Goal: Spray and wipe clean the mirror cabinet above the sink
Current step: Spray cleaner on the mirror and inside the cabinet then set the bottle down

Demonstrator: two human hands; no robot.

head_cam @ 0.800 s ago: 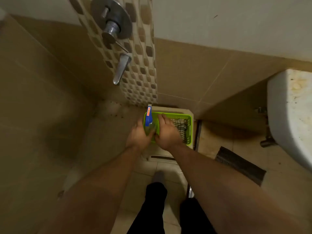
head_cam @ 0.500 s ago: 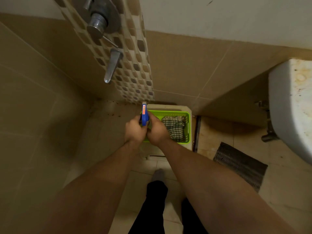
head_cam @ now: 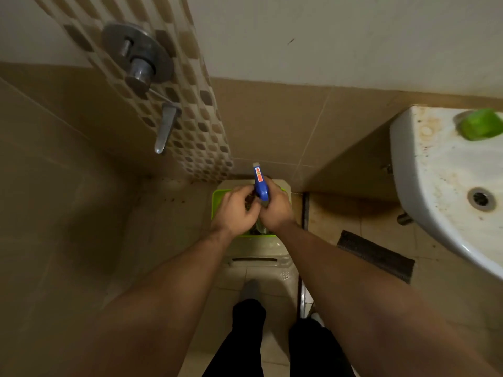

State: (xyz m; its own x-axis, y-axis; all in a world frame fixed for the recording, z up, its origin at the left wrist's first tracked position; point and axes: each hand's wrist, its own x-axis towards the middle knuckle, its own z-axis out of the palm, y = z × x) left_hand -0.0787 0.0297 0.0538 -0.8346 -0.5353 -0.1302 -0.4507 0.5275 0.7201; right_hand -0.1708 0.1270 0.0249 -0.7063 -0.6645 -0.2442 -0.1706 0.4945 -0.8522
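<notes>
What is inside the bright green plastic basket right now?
Mostly hidden: both hands, left and right, cover the bright green plastic basket. Between them only dark cloth and the blue spray bottle head show.

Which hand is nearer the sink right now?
Right. The right hand grips the blue spray bottle over the green basket, on the side toward the sink; the left hand is beside it, farther away.

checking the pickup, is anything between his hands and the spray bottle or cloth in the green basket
Nothing visible is. The right hand is already closed around the spray bottle, and the left hand is down in the green basket beside it. The cloth is hidden under the hands.
</notes>
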